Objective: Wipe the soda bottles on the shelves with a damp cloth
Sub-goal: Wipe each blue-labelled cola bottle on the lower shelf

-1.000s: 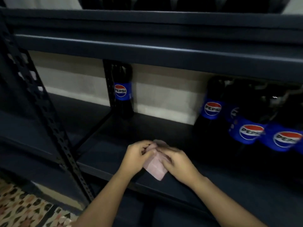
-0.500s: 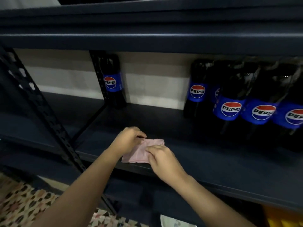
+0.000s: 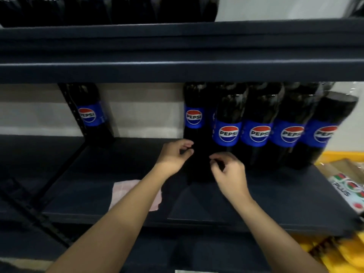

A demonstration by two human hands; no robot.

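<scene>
On shelf [image 3: 275, 203]: pink cloth [image 3: 122, 192] flat, crumpled; both grips loosely curled, empty.

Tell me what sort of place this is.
Probably a shop stockroom or store aisle: dark metal shelving holds a row of identical Pepsi bottles, more dark bottles sit on the shelf above, and packaged goods lie at the right.
</scene>
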